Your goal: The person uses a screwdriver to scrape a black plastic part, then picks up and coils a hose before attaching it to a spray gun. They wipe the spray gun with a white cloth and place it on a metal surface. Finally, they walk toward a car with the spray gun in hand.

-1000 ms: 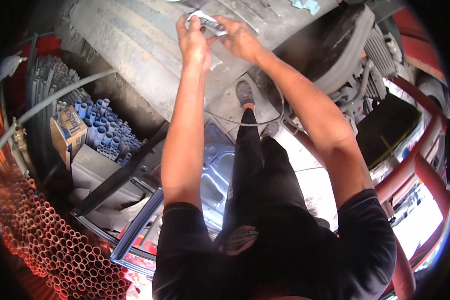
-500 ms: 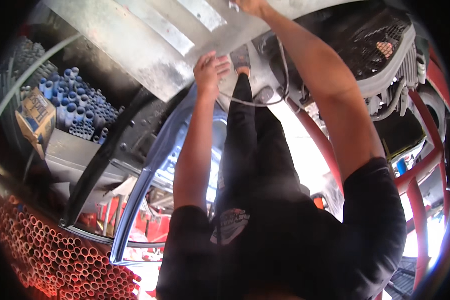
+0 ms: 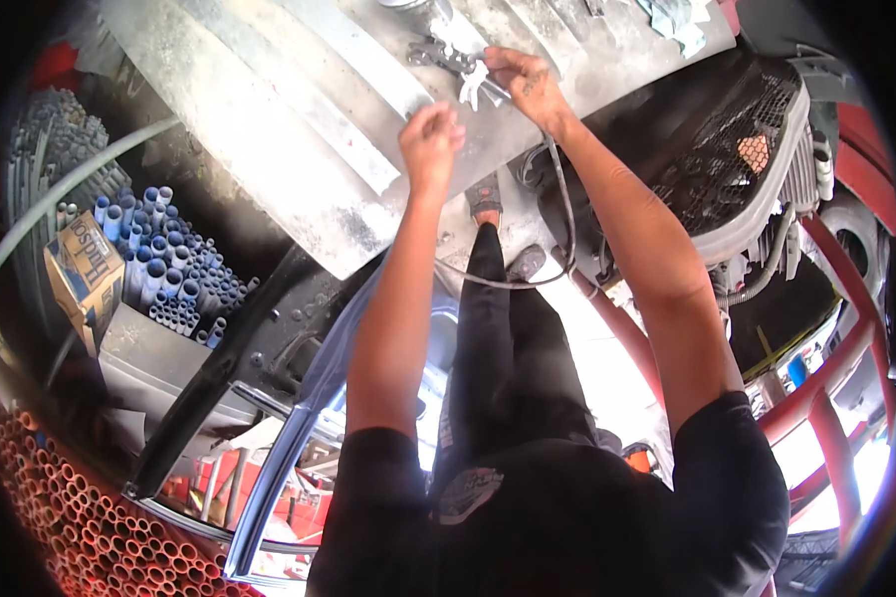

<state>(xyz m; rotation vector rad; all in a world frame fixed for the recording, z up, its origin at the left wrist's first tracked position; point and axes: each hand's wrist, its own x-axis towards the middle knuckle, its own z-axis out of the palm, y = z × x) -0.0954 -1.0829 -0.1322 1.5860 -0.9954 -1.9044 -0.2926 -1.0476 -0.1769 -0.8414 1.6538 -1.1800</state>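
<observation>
A spray gun (image 3: 446, 56) with a cup at its far end lies over the pale, ribbed metal panel (image 3: 259, 129). Closed around the near end of its handle, by the hose joint, is my right hand (image 3: 534, 92). From there a thin grey hose (image 3: 569, 214) loops down past my legs. My left hand (image 3: 432, 147) hovers over the panel's near part, left of the gun and apart from it. Its fingers are loosely curled in, and nothing shows in them.
Blue pipes (image 3: 159, 261) and a cardboard box (image 3: 82, 267) stand at the left, above a stack of orange pipes (image 3: 119, 507). A blue-edged door frame (image 3: 274, 468) is by my left arm. At the right are a dark mesh-covered vehicle part (image 3: 712, 159) and red bars (image 3: 834, 448).
The view has shifted, bringing more of the panel and the spray gun into sight. My left hand's fingers have curled from spread. My right hand now appears lower in view.
</observation>
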